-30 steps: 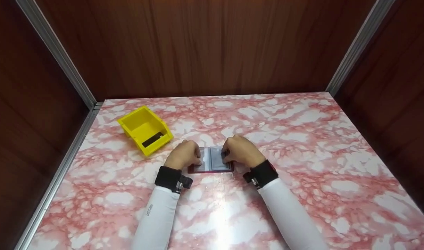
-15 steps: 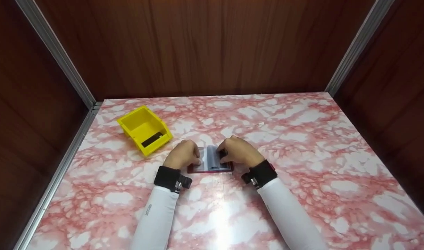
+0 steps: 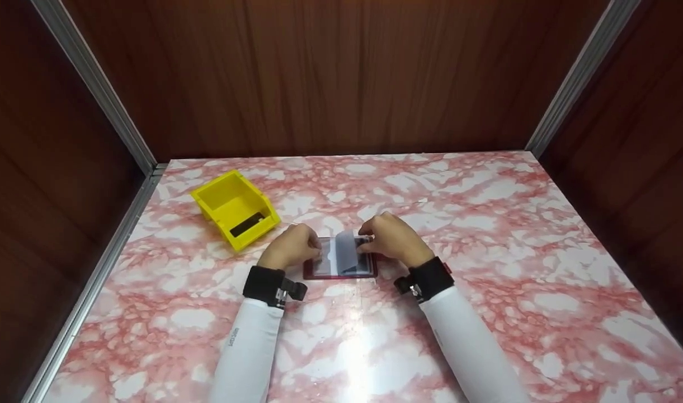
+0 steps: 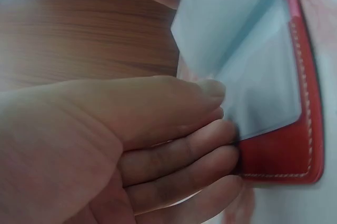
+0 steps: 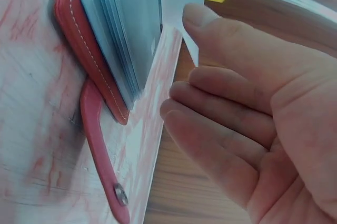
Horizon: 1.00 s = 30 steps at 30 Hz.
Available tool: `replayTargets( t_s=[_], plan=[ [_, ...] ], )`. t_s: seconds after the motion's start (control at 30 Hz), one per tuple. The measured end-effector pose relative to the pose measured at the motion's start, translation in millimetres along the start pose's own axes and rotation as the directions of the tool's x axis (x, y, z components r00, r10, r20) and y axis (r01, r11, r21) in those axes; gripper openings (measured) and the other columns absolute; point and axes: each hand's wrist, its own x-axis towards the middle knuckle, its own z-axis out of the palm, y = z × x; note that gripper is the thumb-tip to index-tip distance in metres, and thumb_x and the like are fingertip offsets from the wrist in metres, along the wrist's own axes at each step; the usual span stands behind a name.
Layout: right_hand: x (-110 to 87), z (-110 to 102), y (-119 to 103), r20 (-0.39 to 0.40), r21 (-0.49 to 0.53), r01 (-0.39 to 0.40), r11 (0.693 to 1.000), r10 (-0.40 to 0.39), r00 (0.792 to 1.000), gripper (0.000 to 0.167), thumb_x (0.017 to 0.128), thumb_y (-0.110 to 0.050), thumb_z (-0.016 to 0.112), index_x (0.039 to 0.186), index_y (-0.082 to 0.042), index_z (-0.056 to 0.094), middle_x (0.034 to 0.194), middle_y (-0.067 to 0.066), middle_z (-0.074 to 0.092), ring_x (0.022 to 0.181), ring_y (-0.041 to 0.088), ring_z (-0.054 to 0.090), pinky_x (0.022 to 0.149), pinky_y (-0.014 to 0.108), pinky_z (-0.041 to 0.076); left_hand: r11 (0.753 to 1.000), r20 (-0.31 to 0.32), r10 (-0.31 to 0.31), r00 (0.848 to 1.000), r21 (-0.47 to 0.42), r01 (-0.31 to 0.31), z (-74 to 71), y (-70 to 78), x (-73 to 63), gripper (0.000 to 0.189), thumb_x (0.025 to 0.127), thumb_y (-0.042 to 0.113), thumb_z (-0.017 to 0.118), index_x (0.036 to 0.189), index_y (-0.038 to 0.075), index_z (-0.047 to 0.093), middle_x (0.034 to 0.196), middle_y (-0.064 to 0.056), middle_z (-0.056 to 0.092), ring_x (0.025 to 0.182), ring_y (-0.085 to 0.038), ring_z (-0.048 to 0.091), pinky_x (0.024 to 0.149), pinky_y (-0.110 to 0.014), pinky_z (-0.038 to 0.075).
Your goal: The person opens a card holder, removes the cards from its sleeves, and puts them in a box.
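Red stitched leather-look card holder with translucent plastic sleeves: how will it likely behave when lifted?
The translucent plastic sleeves will probably flop, looking thin edge-on. The stitched red cover should hold its shape better, looking thicker. Its narrow red strap may swing, since it sticks out loose.

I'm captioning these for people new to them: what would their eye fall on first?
Probably the bright yellow bin, sitting on the red-and-white table at the far left. Next, the red card holder, lying open between the left hand and right hand, with a translucent sleeve raised from its middle.
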Motion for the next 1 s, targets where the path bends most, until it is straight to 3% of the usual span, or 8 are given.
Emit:
replayTargets(
  t_s=[0.13, 0.3, 0.6, 0.83, 1.0],
  plan=[
    [1.0, 0, -3, -0.017, -0.004, -0.007, 1.0, 0.007, 1.0, 0.025, 0.089, -0.022, 0.09, 0.107, -0.005, 0.086, 0.105, 0.008, 0.085, 0.093, 0.022, 0.076, 0.089, 0.045, 0.062, 1.0, -0.046, -0.03, 0.999, 0.005, 0.03, -7.3, -1.1, -4.2, 0.015, 0.1, 0.018, 0.074, 0.103, 0.006, 0.082, 0.097, -0.009, 0.079, 0.082, -0.018, 0.063, 0.079, -0.032, 0.053],
    [1.1, 2, -8, -0.055, -0.045, 0.007, 0.999, -0.009, 0.998, 0.026, 0.092, -0.025, 0.088, 0.109, -0.006, 0.086, 0.105, 0.007, 0.086, 0.096, 0.022, 0.078, 0.089, 0.043, 0.063, 0.996, -0.032, -0.085, 0.996, -0.005, 0.085, -13.4, -0.6, -8.0, 0.021, 0.105, 0.024, 0.071, 0.114, 0.008, 0.08, 0.105, -0.009, 0.079, 0.089, -0.021, 0.066, 0.083, -0.033, 0.055],
    [2.8, 17, -26, -0.085, -0.072, 0.098, 0.993, -0.104, 0.991, 0.018, 0.095, -0.025, 0.086, 0.102, -0.009, 0.085, 0.1, 0.005, 0.086, 0.088, 0.022, 0.08, 0.08, 0.042, 0.065, 0.996, -0.05, -0.094, 0.994, -0.002, 0.094, -17.2, 1.5, -11.0, 0.025, 0.107, 0.025, 0.067, 0.119, 0.007, 0.08, 0.114, -0.011, 0.079, 0.096, -0.024, 0.067, 0.095, -0.04, 0.059],
    [4.4, 34, -40, 0.033, -0.14, 0.273, 0.952, -0.271, 0.962, 0.014, 0.097, -0.023, 0.084, 0.103, -0.011, 0.084, 0.102, 0.003, 0.085, 0.09, 0.019, 0.08, 0.082, 0.038, 0.066, 0.995, -0.075, -0.101, 0.992, -0.02, 0.1, -20.0, -0.4, -14.2, 0.027, 0.106, 0.02, 0.063, 0.118, 0.003, 0.08, 0.1, -0.01, 0.076, 0.082, -0.02, 0.065, 0.074, -0.032, 0.053],
    [5.6, 39, -40, 0.101, -0.122, 0.322, 0.939, -0.311, 0.945, 0.005, 0.098, -0.017, 0.081, 0.098, -0.012, 0.083, 0.097, 0.002, 0.084, 0.085, 0.019, 0.077, 0.082, 0.038, 0.065, 0.996, -0.077, -0.088, 0.993, -0.012, 0.087, -19.4, -0.1, -13.3, 0.026, 0.105, 0.021, 0.063, 0.112, 0.004, 0.081, 0.084, -0.004, 0.068, 0.071, -0.016, 0.058, 0.065, -0.029, 0.047]
  ],
)
